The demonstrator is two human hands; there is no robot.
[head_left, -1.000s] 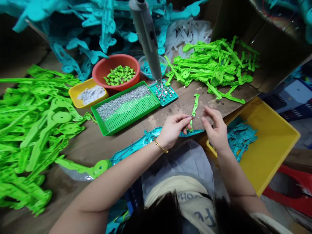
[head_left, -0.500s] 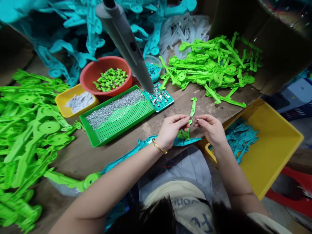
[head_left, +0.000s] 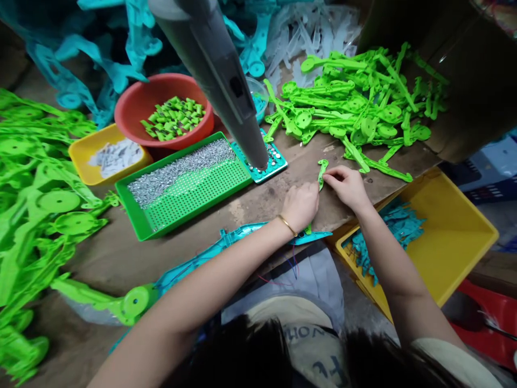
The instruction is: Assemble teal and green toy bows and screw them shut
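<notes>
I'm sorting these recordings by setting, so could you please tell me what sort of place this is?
Probably an assembly workshop: there are a green tray holding many small metal pieces, heaps of similar green plastic parts, and a grey, screwdriver-like tool.

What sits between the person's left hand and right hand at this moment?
In the head view, a slim green part shows between the left hand and the right hand, its far end uncovered.

Left hand turned over, right fingertips shifted.
Since 0.5 s ago the left hand (head_left: 301, 206) has rolled back-up, hiding its fingertips; the right hand's (head_left: 347, 186) have moved beside the small green part's (head_left: 322, 168) upper half; the grey driver's (head_left: 232, 89) end covers more of the teal tray (head_left: 273, 174).
</notes>
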